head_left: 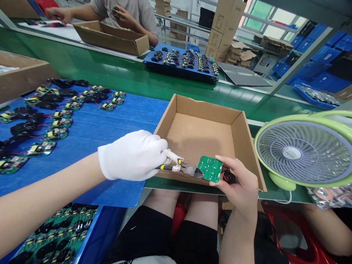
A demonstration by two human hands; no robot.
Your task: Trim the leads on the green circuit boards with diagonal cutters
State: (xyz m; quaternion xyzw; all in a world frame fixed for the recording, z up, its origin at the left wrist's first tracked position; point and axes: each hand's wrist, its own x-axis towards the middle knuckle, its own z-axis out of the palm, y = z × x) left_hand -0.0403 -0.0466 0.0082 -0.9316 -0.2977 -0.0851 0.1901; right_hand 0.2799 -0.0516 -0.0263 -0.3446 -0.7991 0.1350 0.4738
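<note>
My left hand (134, 155) wears a white glove and is closed round small cutting pliers (183, 168) with yellow-and-white handles. The plier jaws touch the left edge of a green circuit board (210, 168). My bare right hand (238, 182) holds that board by its right side, along with a black part on red wires (228, 177). Both hands hover over the near wall of an open, shallow cardboard box (247, 146) whose floor is speckled with tiny bits.
A blue mat (110, 124) on the left carries several circuit boards with black parts (52, 113). More boards fill a tray (55, 238) by my left knee. A green desk fan (302, 152) stands at right. Across the green belt (115, 69) a person works beside a cardboard box (110, 36) and a blue tray of boards (183, 62).
</note>
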